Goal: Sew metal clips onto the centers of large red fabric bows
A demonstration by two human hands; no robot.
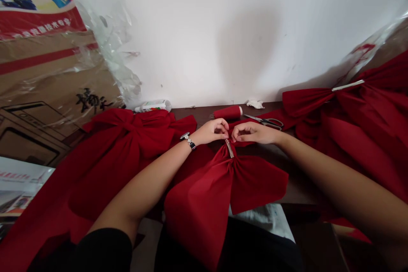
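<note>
Against a white wall, the worktop (199,114) carries a red bow (255,178) at its near edge. Both the left hand (212,131) and right hand (255,132) pinch its gathered middle with closed fingers, keeping the pleats bunched at the clip (230,148); spool (228,112) and scissors (266,121) lie just behind.

Head-worn, facing forward-down, close over table (296,180), edges seemingly warped
</note>
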